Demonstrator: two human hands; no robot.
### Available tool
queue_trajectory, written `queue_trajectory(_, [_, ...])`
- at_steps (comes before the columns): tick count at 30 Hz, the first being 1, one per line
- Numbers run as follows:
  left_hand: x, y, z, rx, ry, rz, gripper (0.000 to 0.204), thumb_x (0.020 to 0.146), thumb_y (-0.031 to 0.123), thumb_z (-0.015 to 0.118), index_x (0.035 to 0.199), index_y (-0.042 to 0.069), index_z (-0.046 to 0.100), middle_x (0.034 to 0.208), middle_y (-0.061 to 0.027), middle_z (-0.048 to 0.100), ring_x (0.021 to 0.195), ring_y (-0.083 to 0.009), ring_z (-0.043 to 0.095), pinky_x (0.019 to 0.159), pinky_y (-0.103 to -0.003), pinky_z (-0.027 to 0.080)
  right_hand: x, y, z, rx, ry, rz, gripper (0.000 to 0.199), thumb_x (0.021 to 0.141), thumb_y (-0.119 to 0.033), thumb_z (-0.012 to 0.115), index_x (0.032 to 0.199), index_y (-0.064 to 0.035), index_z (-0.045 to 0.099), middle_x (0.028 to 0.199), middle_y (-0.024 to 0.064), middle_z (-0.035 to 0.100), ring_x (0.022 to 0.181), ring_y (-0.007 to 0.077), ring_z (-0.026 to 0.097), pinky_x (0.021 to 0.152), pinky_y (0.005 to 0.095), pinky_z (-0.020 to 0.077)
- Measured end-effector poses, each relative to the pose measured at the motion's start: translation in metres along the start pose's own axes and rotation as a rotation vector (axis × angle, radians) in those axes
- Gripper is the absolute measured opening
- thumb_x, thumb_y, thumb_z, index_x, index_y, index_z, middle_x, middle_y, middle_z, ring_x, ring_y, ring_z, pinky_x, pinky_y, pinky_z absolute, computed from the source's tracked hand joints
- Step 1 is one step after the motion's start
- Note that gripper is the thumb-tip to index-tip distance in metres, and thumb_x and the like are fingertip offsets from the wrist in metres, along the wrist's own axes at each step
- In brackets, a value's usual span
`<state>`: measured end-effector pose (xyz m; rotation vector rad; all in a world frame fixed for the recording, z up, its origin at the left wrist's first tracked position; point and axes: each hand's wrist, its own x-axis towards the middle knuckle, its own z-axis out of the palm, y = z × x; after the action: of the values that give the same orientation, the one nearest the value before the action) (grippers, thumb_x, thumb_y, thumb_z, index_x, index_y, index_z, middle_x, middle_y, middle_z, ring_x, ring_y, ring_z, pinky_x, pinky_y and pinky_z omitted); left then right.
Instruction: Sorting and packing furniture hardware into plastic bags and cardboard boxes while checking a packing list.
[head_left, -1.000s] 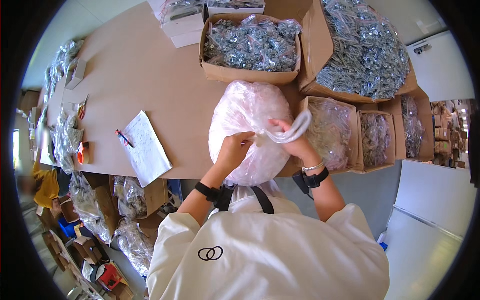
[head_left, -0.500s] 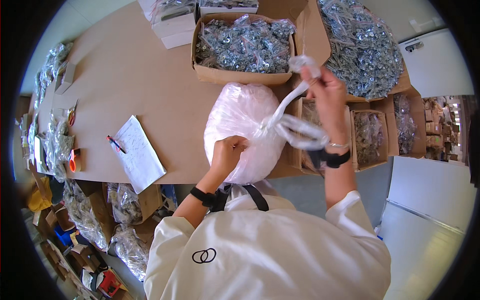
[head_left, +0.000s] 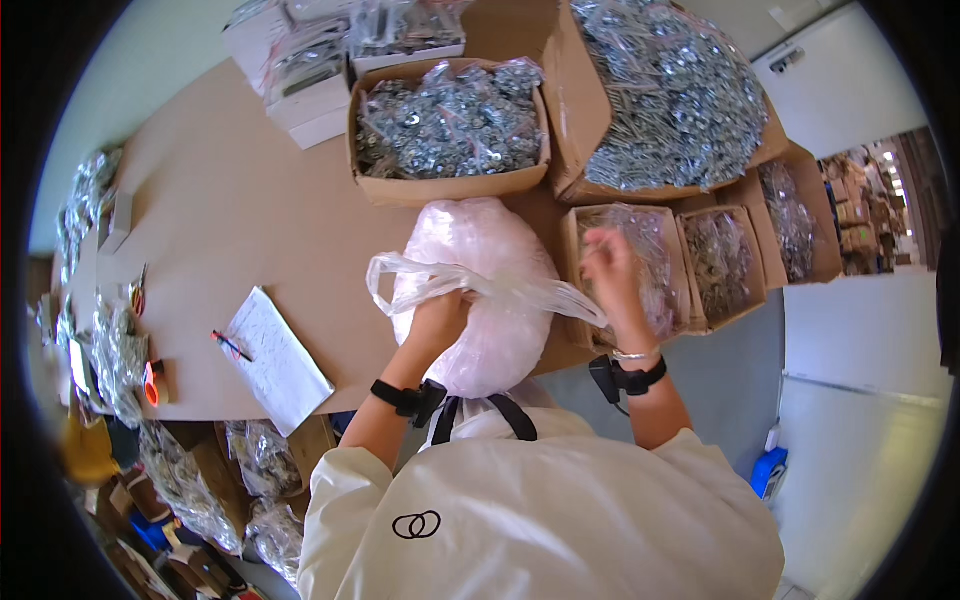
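Observation:
A full, knotted plastic bag [head_left: 480, 350], pale pink and white, stands at the table's front edge against my body. My left hand [head_left: 440, 318] is closed on the bag's gathered plastic near the knot, its fingertips partly hidden. One bag handle loops out to the left above that hand; another strip stretches right toward my right wrist. My right hand [head_left: 612, 275] is raised to the right of the bag, over a small carton of bagged parts. Its fingers are curled and smeared by motion, and I see nothing in them.
Cartons of bagged metal parts stand behind and right: a carton of washers [head_left: 450, 190], a big carton of screws [head_left: 670, 100] and smaller ones [head_left: 725, 260]. A paper sheet [head_left: 275, 350] with a pen, an orange tape roll [head_left: 152, 383] and scissors [head_left: 138, 292] lie left.
My right hand has come down and let go of the twisted plastic strip it held up. The strip now lies across the bag, with a loop to the left. My left hand now grips near the knot.

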<state>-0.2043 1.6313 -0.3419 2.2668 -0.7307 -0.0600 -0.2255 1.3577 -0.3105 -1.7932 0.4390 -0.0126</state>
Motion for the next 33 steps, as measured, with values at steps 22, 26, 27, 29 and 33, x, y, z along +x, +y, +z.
queue_trajectory(22, [0.018, -0.026, -0.073, -0.264, 0.560, -0.494, 0.009, 0.088, 0.007, 0.061, 0.085, -0.001, 0.058, 0.073, -0.0114, 0.059, 0.066, -0.0257, 0.056, 0.064, -0.034, 0.047, 0.034, -0.003, -0.024, 0.152, 0.394, -0.279, 0.023, 0.084, 0.005, 0.050, 0.103, -0.0022, 0.061, 0.094, 0.0098, 0.064, 0.084, 0.0245, 0.062, 0.073, 0.0297, 0.0483])
queue_trajectory(26, [0.030, -0.018, -0.053, 0.233, 0.689, -0.169, 0.016, 0.088, 0.007, 0.058, 0.101, 0.000, 0.054, 0.095, -0.0166, 0.056, 0.089, -0.0333, 0.053, 0.081, -0.040, 0.043, 0.026, -0.017, -0.005, -0.354, 0.492, -0.494, 0.039, 0.084, 0.005, 0.048, 0.123, -0.0018, 0.048, 0.112, 0.0164, 0.051, 0.102, 0.0269, 0.052, 0.082, 0.0310, 0.0452])
queue_trajectory(27, [0.030, 0.003, -0.045, 0.364, 0.701, -0.116, 0.017, 0.087, 0.006, 0.058, 0.102, 0.000, 0.053, 0.098, -0.0178, 0.056, 0.092, -0.0354, 0.052, 0.083, -0.042, 0.042, 0.010, -0.027, 0.006, -0.241, 0.494, -0.468, 0.044, 0.082, 0.006, 0.050, 0.125, -0.0008, 0.042, 0.114, 0.0178, 0.043, 0.105, 0.0281, 0.045, 0.084, 0.0341, 0.0436])
queue_trajectory(29, [0.020, 0.022, -0.030, 0.302, 0.482, 0.041, 0.020, 0.083, 0.005, 0.058, 0.102, 0.000, 0.053, 0.101, -0.0189, 0.056, 0.097, -0.0367, 0.052, 0.086, -0.043, 0.042, -0.027, -0.040, 0.023, -0.509, 0.614, -0.733, 0.040, 0.080, 0.002, 0.055, 0.118, 0.0011, 0.044, 0.109, 0.0182, 0.044, 0.101, 0.0329, 0.045, 0.089, 0.0406, 0.0397])
queue_trajectory(33, [0.042, 0.029, -0.006, 0.085, -0.024, 0.220, 0.033, 0.081, 0.003, 0.050, 0.113, -0.001, 0.055, 0.111, -0.0163, 0.057, 0.107, -0.0303, 0.055, 0.088, -0.035, 0.048, -0.031, -0.030, 0.069, -0.362, 0.098, -0.657, 0.043, 0.076, -0.011, 0.067, 0.110, 0.0025, 0.044, 0.112, 0.0224, 0.044, 0.106, 0.0392, 0.044, 0.092, 0.0467, 0.0354])
